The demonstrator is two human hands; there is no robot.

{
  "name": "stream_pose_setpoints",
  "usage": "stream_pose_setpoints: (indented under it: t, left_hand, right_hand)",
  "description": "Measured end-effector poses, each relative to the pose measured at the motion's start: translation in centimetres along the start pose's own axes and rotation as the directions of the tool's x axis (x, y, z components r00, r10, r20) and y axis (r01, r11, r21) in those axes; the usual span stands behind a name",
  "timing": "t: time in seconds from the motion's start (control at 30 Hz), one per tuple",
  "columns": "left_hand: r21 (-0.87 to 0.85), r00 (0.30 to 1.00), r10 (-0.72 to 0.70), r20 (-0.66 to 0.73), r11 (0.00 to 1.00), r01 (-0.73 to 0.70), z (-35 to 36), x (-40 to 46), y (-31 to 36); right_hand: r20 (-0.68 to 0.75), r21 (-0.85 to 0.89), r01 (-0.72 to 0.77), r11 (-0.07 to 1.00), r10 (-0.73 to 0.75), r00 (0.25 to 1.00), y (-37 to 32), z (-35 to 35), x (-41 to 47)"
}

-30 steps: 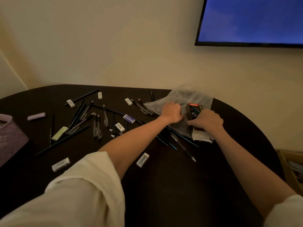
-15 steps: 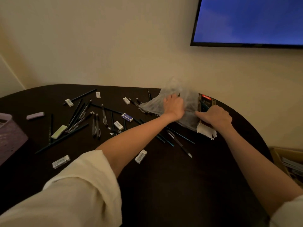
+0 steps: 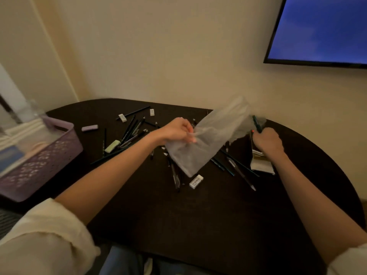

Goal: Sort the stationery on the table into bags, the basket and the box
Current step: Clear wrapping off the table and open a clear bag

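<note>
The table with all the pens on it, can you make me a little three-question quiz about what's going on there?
1. True or false: the left hand pinches the clear plastic bag.
2. What colour is the basket at the table's left side? A) purple B) red C) green
3. Fill in: the right hand grips a small ____ of pens.

Key: 1 true. 2 A. 3 packet.

Lavender perforated basket (image 3: 49, 155), dark brown table (image 3: 198, 215), clear greyish bag (image 3: 210, 139).
</note>
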State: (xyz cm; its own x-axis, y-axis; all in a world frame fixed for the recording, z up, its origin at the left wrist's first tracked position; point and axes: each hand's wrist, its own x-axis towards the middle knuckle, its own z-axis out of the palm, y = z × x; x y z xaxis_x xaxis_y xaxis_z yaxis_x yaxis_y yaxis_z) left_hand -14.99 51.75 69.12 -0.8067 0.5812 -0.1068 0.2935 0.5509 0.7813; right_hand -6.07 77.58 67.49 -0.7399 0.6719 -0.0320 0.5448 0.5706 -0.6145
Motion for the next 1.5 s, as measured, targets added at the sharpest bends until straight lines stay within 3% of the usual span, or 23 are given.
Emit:
stream_pose_setpoints:
  t: [0.07,0.13,0.2,0.3,0.43,0.53,0.57,0.6,0.7,0.8,0.9,1.07,1.17,1.27,1.37,1.5]
  left_hand:
    - [0.07,0.999,-0.043,0.013,0.997,0.042,-2.1,-1.6,-1.6]
    - [0.104,0.996,-0.052,0.067,0.994,0.045,-4.1,-3.1,-3.1]
    - [0.112,0.991,-0.068,0.12,0.992,0.054,-5.9,-4.8,-4.4]
    - [0.148,0.986,-0.095,0.14,0.986,0.074,-8.0,-6.8,-5.9]
    - [0.331,0.985,-0.166,0.041,0.933,0.144,-10.3,-8.3,-7.5]
    - [0.664,0.978,-0.173,-0.118,0.718,0.207,-10.8,-8.9,-7.6]
    - [0.72,0.978,-0.117,-0.174,0.662,0.208,-10.4,-9.1,-7.3]
    - [0.723,0.978,-0.028,-0.208,0.669,0.173,-9.9,-9.1,-6.9]
    - [0.5,0.956,0.208,-0.207,0.863,-0.08,-8.2,-9.8,-5.0]
    - [0.253,0.98,0.189,-0.068,0.953,-0.166,-7.5,-10.5,-3.8]
    - [0.157,0.994,0.1,-0.035,0.983,-0.093,-8.0,-10.9,-3.7]
    - [0.281,0.969,-0.22,0.117,0.943,0.18,-10.8,-12.1,-7.2]
    - [0.037,0.953,-0.298,0.055,0.954,0.297,-11.3,-12.8,-9.6]
    - [-0.38,0.915,-0.371,-0.161,0.879,0.289,-10.8,-13.3,-10.8]
    - [-0.755,0.849,-0.478,-0.227,0.637,0.157,-10.0,-13.6,-11.4]
    - [-0.867,0.799,-0.538,-0.27,0.496,0.041,-9.3,-14.1,-11.5]
  right_hand:
    - [0.021,0.265,0.054,0.963,-0.062,0.998,-1.8,0.6,-1.4]
    - [0.16,0.544,-0.003,0.839,-0.1,0.982,-3.3,1.3,-3.1]
    - [0.298,0.669,-0.082,0.738,-0.166,0.94,-4.3,2.3,-4.4]
    - [0.423,0.723,-0.138,0.677,-0.276,0.863,-5.0,3.9,-5.6]
    - [0.454,0.672,-0.069,0.737,-0.338,0.824,-6.3,6.0,-7.4]
    - [0.441,0.663,-0.016,0.749,-0.373,0.817,-7.3,7.1,-9.1]
    - [0.432,0.667,0.003,0.745,-0.391,0.813,-7.6,7.5,-9.8]
    - [0.423,0.671,0.024,0.741,-0.409,0.809,-7.9,7.8,-10.5]
    - [0.369,0.689,0.081,0.72,-0.445,0.816,-8.6,8.5,-12.4]
    - [0.302,0.726,0.121,0.677,-0.471,0.829,-9.1,8.8,-13.6]
    - [0.298,0.753,0.087,0.653,-0.455,0.839,-9.4,8.5,-13.9]
    - [0.266,0.848,-0.025,0.53,-0.384,0.884,-9.9,8.4,-12.6]
    - [0.317,0.849,-0.107,0.517,-0.337,0.887,-10.7,9.1,-12.3]
    - [0.425,0.81,-0.18,0.558,-0.35,0.835,-11.2,9.9,-12.8]
    - [0.559,0.739,-0.19,0.646,-0.43,0.709,-11.4,10.4,-14.1]
    - [0.695,0.596,-0.075,0.8,-0.467,0.547,-11.8,10.7,-15.4]
